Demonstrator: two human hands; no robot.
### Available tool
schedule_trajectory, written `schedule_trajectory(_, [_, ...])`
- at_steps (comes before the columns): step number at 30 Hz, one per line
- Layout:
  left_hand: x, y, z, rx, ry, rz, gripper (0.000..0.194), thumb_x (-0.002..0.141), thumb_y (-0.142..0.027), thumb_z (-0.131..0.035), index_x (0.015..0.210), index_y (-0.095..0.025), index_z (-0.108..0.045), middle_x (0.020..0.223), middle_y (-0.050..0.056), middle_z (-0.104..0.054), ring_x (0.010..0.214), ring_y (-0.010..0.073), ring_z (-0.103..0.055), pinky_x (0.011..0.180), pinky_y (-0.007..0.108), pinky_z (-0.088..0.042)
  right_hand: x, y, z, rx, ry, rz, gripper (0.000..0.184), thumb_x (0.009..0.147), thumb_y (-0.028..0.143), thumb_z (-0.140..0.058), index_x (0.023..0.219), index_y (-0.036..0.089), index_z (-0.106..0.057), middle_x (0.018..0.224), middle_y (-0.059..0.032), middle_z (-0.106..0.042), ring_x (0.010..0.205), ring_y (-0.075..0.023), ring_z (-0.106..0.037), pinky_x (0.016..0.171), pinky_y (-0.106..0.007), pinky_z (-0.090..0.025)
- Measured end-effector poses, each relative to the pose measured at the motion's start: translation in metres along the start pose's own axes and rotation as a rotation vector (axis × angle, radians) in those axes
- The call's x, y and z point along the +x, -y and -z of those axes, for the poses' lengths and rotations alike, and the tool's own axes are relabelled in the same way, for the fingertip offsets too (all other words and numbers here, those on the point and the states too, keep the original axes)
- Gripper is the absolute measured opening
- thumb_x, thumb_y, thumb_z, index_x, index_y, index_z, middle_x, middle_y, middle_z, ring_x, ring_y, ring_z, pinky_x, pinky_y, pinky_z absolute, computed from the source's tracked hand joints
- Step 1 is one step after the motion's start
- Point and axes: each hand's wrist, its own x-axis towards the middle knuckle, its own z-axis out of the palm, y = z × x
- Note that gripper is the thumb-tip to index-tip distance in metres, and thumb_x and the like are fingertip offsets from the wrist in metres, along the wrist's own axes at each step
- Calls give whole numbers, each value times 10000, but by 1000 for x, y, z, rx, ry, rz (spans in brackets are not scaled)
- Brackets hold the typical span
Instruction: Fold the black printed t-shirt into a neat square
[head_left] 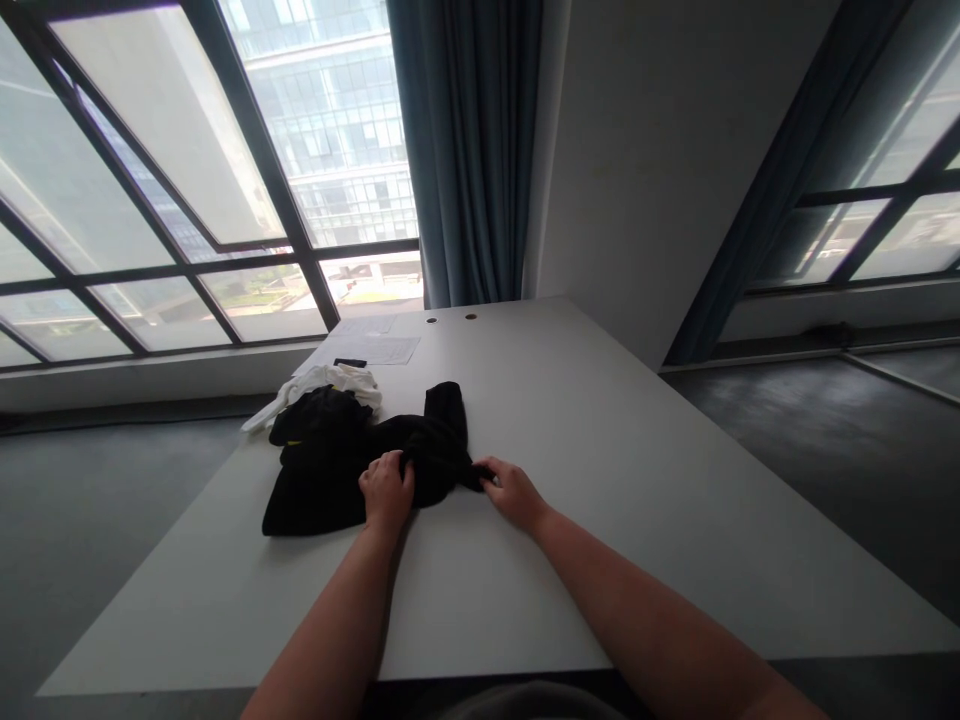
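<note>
A black garment lies bunched on the white table, with one sleeve-like part pointing away from me. Its exact kind is hard to tell from the folds. My left hand is closed over the near edge of the cloth, fingers curled into it. At the garment's right end, my right hand pinches a narrow piece of the fabric between thumb and fingers. Part of the cloth under my left fingers is hidden.
Behind the garment's left side sit a black bundle with yellow bits and white cloth. A small dark object and paper sheets lie farther back. Two round holes pierce the white table near its far edge. Windows and a blue curtain stand beyond.
</note>
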Motion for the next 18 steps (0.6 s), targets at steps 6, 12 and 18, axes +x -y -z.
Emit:
schedule_trajectory(6, [-17,-23,15,-48,-140,-292,189,991,-323,-573,1048,-229,-727,1245,117,-683,1191,306,-599,1094,524,-375,-6,-11,9,145,-147,-128,272,885,334,-548,1082,222,-699,958,-44,-741,869,-217,-671,854,-357,-546])
schedule_trajectory(12, [-29,-45,21,-151,10,-562,177,971,-291,-584,946,-235,-750,1430,103,-601,1338,301,-527,1154,509,-409,-8,-13,35,408,-195,-226,327,906,405,-503,1134,211,-634,1047,-75,-717,1002,-254,-674,908,-377,-554])
schedule_trajectory(18, [-28,-44,17,-235,162,-667,323,1018,-301,-515,800,-219,-739,1485,70,-588,1355,282,-534,1144,499,-455,-9,-5,34,484,40,-168,449,936,418,-549,1339,222,-583,1129,-72,-738,1042,-243,-694,948,-397,-553])
